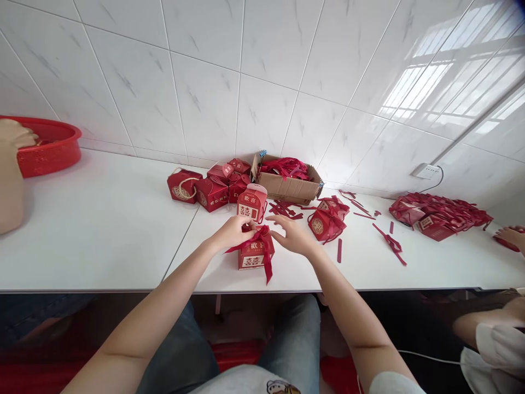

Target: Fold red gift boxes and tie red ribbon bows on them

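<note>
A small red gift box [251, 260] with gold characters stands near the table's front edge, a red ribbon [268, 268] tied in a bow on its top and the tails hanging down. At the bow's left side my left hand [233, 232] pinches the ribbon between thumb and fingers. My right hand [294, 236] is beside the bow's right side, thumb and fingers apart, and nothing shows in it. Right behind stands another red gift box [251, 203] with a rounded top.
Finished-looking red boxes [211, 191] stand back left, next to a cardboard box [287, 189] of ribbons. More boxes [326, 221], ribbon scraps [389, 243] and a large pile [443, 213] lie right. A red basin [51, 156] sits far left. Another person's hand [514, 235] shows at right.
</note>
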{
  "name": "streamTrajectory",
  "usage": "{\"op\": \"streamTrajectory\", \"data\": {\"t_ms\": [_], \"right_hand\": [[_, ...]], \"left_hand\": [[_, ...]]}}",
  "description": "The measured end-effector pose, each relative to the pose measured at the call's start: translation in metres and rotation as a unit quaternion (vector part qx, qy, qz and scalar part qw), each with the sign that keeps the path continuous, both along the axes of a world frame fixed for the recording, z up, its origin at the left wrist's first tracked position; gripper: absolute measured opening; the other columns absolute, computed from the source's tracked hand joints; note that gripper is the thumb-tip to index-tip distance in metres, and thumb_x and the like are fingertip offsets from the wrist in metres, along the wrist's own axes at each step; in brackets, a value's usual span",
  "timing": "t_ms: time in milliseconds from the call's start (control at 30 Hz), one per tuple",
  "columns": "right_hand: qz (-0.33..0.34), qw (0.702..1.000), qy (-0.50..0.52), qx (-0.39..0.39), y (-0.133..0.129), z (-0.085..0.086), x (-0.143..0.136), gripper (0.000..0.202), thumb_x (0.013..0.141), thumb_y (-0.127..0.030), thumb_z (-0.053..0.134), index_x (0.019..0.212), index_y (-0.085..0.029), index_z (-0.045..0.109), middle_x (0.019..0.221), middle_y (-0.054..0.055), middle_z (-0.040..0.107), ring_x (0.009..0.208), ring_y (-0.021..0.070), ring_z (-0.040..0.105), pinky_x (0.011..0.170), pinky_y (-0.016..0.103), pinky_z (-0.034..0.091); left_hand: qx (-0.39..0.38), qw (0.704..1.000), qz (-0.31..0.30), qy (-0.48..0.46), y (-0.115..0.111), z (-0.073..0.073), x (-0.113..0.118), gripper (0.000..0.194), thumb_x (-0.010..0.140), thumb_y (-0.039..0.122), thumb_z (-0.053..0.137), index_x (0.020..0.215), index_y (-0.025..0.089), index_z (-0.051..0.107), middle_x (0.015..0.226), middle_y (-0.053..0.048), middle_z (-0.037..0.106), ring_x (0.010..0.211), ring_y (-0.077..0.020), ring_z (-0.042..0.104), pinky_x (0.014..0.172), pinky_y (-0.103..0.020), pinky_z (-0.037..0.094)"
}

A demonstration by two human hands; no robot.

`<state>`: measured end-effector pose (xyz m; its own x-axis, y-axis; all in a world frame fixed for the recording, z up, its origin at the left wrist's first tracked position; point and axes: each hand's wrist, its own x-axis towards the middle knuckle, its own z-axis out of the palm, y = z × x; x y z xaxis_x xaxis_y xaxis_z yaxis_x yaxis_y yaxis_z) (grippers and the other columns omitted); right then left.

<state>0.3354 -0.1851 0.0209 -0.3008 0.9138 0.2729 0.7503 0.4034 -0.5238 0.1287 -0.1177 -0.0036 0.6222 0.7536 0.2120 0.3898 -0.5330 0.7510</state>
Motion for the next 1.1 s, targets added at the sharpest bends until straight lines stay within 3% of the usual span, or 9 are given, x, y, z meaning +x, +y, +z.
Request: {"op": "streamTrajectory", "data": {"t_ms": [67,133,300,500,767,933,1100], "right_hand": [[0.083,0.996,-0.002,0.022,0.009,-0.002,-0.002,0.037,0.086,-0.02,0.054,0.122,-0.024,0.058,0.121,0.009,0.064,0.109,0.0227,0.06,0.092,0.04,0.046],[0.103,0.994,-0.026,0.024,0.015,-0.005,-0.004,0.03,0.086,-0.017,0.055,0.113,-0.023,0.064,0.107,0.009,0.069,0.099,0.0228,0.063,0.087,0.039,0.048],[0.094,0.989,-0.093,0.06,0.019,-0.009,-0.006,0.022,0.088,-0.017,0.054,0.102,-0.02,0.071,0.088,0.01,0.068,0.081,0.0207,0.061,0.074,0.033,0.047],[0.095,0.983,-0.126,0.09,0.016,-0.016,-0.002,0.033,0.094,-0.019,0.043,0.112,-0.023,0.07,0.091,0.009,0.065,0.078,0.0182,0.058,0.07,0.03,0.045],[0.094,0.993,-0.046,0.059,0.013,-0.02,-0.001,0.035,0.09,-0.016,0.043,0.104,-0.027,0.072,0.104,0.007,0.065,0.088,0.0186,0.061,0.078,0.031,0.049],[0.104,0.991,-0.053,0.06,0.012,-0.022,-0.006,0.028,0.09,-0.019,0.049,0.11,-0.025,0.067,0.105,0.01,0.067,0.095,0.0215,0.061,0.084,0.036,0.049],[0.076,0.995,-0.042,0.056,0.011,-0.023,-0.009,0.026,0.09,-0.02,0.051,0.111,-0.024,0.067,0.099,0.009,0.065,0.089,0.0205,0.06,0.08,0.034,0.049]], "left_hand": [[0.005,1.0,-0.005,0.007,0.0,0.004,0.0,0.014,0.075,0.03,0.055,0.079,0.019,0.063,0.084,-0.003,0.069,0.08,-0.021,0.062,0.074,-0.031,0.047],[0.005,1.0,-0.005,0.012,0.0,0.006,-0.001,0.013,0.075,0.03,0.056,0.078,0.018,0.062,0.082,-0.003,0.069,0.077,-0.0205,0.062,0.071,-0.031,0.047],[0.001,1.0,0.002,-0.002,-0.001,0.004,-0.002,0.013,0.078,0.031,0.055,0.077,0.018,0.059,0.08,-0.002,0.066,0.076,-0.0193,0.061,0.07,-0.03,0.047],[-0.037,0.998,-0.01,-0.054,0.001,-0.002,-0.002,0.015,0.077,0.032,0.058,0.081,0.018,0.054,0.082,-0.002,0.064,0.079,-0.0184,0.061,0.074,-0.031,0.05],[-0.097,0.993,0.008,-0.067,0.008,-0.003,0.001,0.022,0.069,0.025,0.062,0.09,0.017,0.06,0.091,-0.005,0.065,0.084,-0.0199,0.063,0.076,-0.033,0.052],[-0.058,0.998,-0.006,-0.033,0.008,-0.002,0.002,0.022,0.074,0.03,0.06,0.09,0.017,0.067,0.097,-0.007,0.071,0.092,-0.024,0.064,0.085,-0.038,0.051],[-0.033,0.999,-0.026,-0.001,0.009,0.004,0.0,0.025,0.078,0.041,0.058,0.083,0.018,0.067,0.089,-0.006,0.071,0.085,-0.0234,0.063,0.078,-0.035,0.05]]}}
